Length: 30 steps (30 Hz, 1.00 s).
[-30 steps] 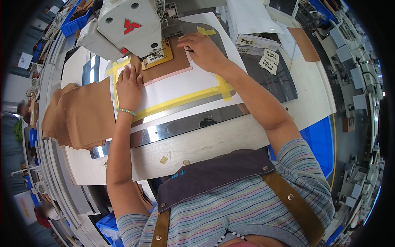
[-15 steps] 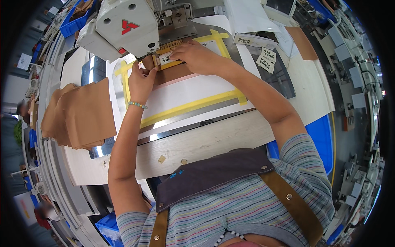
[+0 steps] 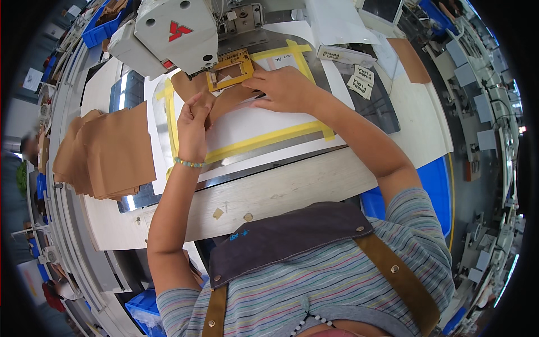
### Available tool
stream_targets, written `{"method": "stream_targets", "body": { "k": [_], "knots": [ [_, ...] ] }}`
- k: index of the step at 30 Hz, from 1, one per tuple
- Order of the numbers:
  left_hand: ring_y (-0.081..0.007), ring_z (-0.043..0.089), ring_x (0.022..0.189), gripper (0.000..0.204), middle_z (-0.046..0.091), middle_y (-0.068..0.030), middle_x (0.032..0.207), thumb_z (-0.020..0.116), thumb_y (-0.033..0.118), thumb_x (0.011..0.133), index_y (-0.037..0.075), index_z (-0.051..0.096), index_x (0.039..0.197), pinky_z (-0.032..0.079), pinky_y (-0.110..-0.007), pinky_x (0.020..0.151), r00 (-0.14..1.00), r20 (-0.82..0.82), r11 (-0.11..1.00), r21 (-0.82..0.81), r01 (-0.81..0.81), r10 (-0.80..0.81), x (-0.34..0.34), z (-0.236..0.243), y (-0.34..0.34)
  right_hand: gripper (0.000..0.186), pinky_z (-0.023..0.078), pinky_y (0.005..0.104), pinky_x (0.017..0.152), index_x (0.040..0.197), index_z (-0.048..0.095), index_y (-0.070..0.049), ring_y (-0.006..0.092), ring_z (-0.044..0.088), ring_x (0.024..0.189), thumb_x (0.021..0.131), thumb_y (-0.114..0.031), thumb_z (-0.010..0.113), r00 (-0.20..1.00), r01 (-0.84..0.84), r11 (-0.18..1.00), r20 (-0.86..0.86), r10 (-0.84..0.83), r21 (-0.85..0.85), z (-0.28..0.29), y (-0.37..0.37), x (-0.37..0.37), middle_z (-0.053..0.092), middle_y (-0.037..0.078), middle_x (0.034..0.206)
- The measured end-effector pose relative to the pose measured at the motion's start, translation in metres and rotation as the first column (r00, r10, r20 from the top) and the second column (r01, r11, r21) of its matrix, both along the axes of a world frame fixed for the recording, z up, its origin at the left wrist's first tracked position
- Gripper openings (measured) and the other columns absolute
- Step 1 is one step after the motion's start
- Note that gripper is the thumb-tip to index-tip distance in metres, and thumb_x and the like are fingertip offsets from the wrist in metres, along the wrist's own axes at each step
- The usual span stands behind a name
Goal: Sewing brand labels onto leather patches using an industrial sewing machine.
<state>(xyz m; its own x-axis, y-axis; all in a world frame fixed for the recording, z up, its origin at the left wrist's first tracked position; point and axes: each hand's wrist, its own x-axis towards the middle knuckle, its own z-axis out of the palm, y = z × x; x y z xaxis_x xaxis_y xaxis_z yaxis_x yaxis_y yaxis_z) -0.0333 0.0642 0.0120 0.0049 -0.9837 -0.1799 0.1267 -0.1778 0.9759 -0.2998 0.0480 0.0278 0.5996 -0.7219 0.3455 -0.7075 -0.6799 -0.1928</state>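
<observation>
My left hand (image 3: pixel 193 121) pinches the lower left edge of a brown piece (image 3: pixel 188 84), which bends up from the white sheet (image 3: pixel 252 126) bordered with yellow tape. My right hand (image 3: pixel 278 90) grips the piece's right part, fingers curled at its edge beside a small dark item I cannot make out. A yellow frame template (image 3: pixel 219 86) lies over the piece, just beside the sewing machine head (image 3: pixel 174 36), whose needle area is partly hidden. The taped sheet rests on a metal plate (image 3: pixel 283 45).
Stacked brown sheets (image 3: pixel 120 149) lie at left. At right are a white box (image 3: pixel 345 54), small labels (image 3: pixel 360 84) and a brown board (image 3: pixel 409 62). Blue bins (image 3: pixel 429 191) stand below the worktop's right side and at upper left (image 3: pixel 98 31). Other people are at the far left.
The yellow template has shifted right from under the machine head. My right hand has moved down off it onto the brown piece. My left hand has come right and down, lifting the piece's edge.
</observation>
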Motion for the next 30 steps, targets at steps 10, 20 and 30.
{"method": "stream_targets", "body": {
  "k": [10, 20, 30],
  "knots": [
    [-0.0094, 0.064, 0.087, 0.032, 0.074, -0.006, 0.104, 0.069, 0.006, 0.1, 0.002, 0.068, 0.131, 0.053, -0.026, 0.079, 0.874, 0.462, 0.912, -0.278, 0.303, -0.149, 0.026, -0.005, 0.004, 0.018, 0.056, 0.044, 0.071, 0.089, 0.074, -0.009, 0.0269, 0.071, 0.083, 0.09, -0.026, 0.072, 0.955, -0.247, 0.94, -0.101, 0.277, 0.237, 0.037, 0.038, 0.043, 0.07, 0.004, 0.092],
    [-0.011, 0.068, 0.1, 0.03, 0.075, -0.0049, 0.112, 0.067, 0.001, 0.101, 0.003, 0.071, 0.131, 0.055, -0.028, 0.093, 0.686, 0.71, 0.929, -0.343, 0.139, 0.16, 0.129, 0.061, 0.083, 0.037, 0.055, 0.0442, 0.09, 0.123, 0.072, -0.007, 0.0334, 0.07, 0.106, 0.101, -0.037, 0.065, 0.996, 0.084, 0.994, -0.017, -0.083, 0.068, 0.027, -0.011, 0.05, 0.072, 0.013, 0.115],
    [-0.0176, 0.07, 0.114, 0.037, 0.076, -0.0125, 0.125, 0.067, -0.002, 0.099, 0.002, 0.07, 0.135, 0.052, -0.031, 0.102, 0.706, 0.668, 0.925, -0.377, 0.048, 0.236, 0.137, 0.063, 0.113, 0.025, 0.057, 0.045, 0.086, 0.117, 0.074, -0.013, 0.0299, 0.07, 0.105, 0.102, -0.03, 0.064, 0.998, -0.039, 0.991, -0.047, 0.046, 0.125, -0.006, -0.024, 0.108, 0.073, 0.007, 0.107]
  ]
}}
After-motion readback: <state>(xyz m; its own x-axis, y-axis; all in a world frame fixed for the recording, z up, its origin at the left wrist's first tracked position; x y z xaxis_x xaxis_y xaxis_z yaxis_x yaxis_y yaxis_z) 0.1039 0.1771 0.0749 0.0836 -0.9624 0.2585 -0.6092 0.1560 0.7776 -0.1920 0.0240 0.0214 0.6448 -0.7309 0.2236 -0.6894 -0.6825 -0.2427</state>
